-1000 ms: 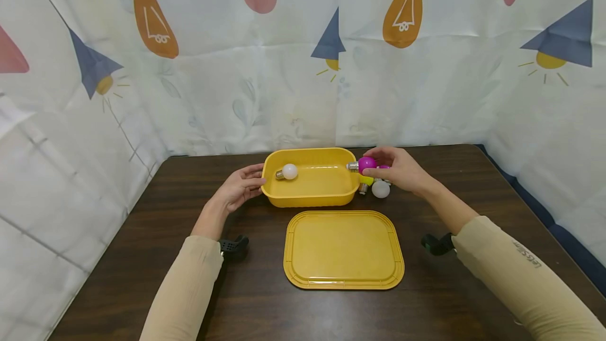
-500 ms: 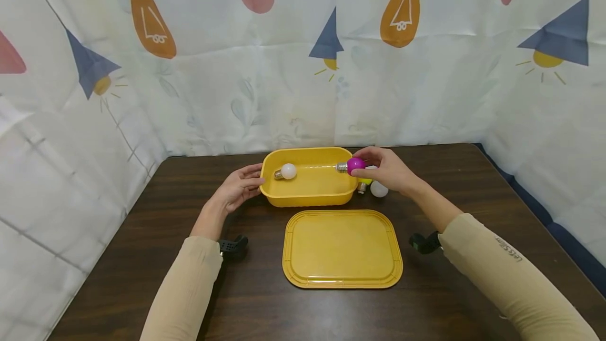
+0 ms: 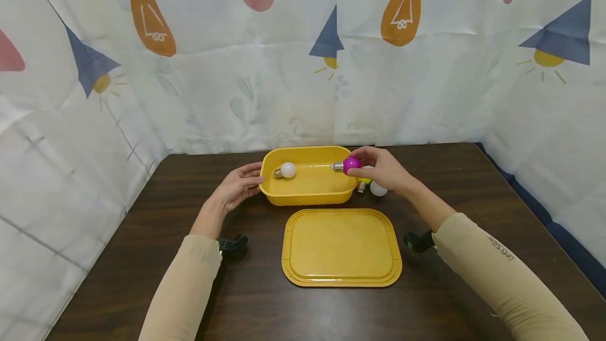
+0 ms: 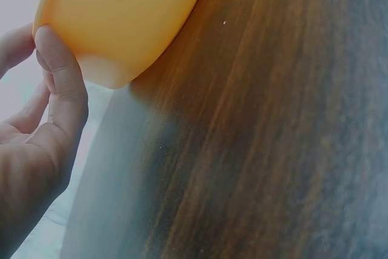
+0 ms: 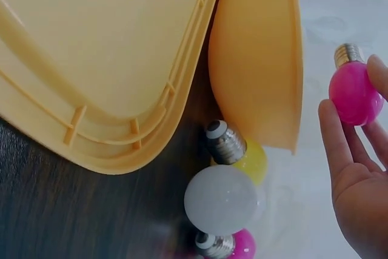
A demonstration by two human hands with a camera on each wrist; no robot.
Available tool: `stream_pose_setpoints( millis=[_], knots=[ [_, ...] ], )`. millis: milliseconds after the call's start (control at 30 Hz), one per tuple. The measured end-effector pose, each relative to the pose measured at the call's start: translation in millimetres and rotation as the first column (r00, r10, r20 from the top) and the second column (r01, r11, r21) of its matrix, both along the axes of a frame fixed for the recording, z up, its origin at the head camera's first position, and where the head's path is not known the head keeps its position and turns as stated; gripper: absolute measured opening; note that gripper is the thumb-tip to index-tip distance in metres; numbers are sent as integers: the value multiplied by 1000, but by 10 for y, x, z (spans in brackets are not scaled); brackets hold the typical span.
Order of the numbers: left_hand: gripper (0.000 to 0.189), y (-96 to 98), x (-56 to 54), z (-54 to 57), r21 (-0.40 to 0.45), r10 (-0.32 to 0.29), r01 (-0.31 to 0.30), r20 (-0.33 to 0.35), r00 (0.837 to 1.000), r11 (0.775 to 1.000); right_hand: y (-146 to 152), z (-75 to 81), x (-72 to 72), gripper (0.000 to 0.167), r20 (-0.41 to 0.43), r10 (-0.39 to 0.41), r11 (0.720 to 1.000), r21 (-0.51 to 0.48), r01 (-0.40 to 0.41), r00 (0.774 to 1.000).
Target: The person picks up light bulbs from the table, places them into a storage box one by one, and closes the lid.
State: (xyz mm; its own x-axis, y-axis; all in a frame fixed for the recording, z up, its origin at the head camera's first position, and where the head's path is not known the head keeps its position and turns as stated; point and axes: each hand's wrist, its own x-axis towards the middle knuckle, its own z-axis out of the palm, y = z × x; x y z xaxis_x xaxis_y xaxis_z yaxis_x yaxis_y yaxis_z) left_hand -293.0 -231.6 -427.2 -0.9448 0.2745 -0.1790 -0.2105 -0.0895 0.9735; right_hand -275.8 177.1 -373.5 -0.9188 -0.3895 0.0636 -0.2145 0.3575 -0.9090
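A magenta light bulb (image 3: 351, 164) is pinched between the thumb and fingers of my right hand (image 3: 385, 170), its metal screw base pointing left over the right end of a yellow plastic box (image 3: 307, 199). The right wrist view shows this pink-looking bulb (image 5: 354, 94) held above the box's rim. My left hand (image 3: 239, 188) holds the box's left end, with thumb and fingers at the rim (image 4: 66, 4). Inside the box, toward its left end, lies a white bulb (image 3: 288, 170) on its side.
Right of the box, partly behind my right hand, lie a white bulb (image 5: 221, 199), a yellow bulb (image 5: 251, 162) and another pink bulb (image 5: 244, 244). A yellow lid (image 3: 342, 248) lies on the dark wooden table (image 3: 227, 299) in front. A patterned curtain (image 3: 284, 93) hangs behind.
My right hand has moved left with the magenta bulb, from the box's right rim to over its inside. My left hand has stayed at the box's left end.
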Motion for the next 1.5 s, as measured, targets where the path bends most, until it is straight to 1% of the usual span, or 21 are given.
stream_pose_setpoints(
  millis=[233, 467, 767, 900, 1100, 1300, 1500],
  knots=[
    [63, -8, 4, 4, 10, -6, 7, -5, 1000, 1000, -44, -11, 6, 48, -7, 4, 1000, -15, -4, 1000],
    [62, -4, 0, 7, 18, 10, -10, 5, 1000, 1000, -101, -22, -22, 48, -19, 17, 1000, 1, -17, 1000],
    [65, -19, 11, 17, 14, -15, 15, -10, 1000, 1000, -179, -17, -44, 47, -32, 29, 999, 29, -28, 999],
    [65, -14, 15, 19, 25, -18, 18, -3, 1000, 1000, -224, -20, -42, 47, -28, 21, 999, 35, -20, 999],
    [66, -17, 10, 8, 19, -16, 16, -2, 1000, 1000, -307, -32, -48, 46, -20, 16, 999, 29, -15, 1000],
    [65, -14, 2, 8, 25, -9, 9, -3, 1000, 1000, -399, -58, -79, 44, -5, 12, 1000, 19, -12, 1000],
    [66, -17, -2, -9, 26, -12, 13, -7, 1000, 1000, -476, -87, -103, 45, 3, 19, 999, 45, -19, 1000]
  ],
)
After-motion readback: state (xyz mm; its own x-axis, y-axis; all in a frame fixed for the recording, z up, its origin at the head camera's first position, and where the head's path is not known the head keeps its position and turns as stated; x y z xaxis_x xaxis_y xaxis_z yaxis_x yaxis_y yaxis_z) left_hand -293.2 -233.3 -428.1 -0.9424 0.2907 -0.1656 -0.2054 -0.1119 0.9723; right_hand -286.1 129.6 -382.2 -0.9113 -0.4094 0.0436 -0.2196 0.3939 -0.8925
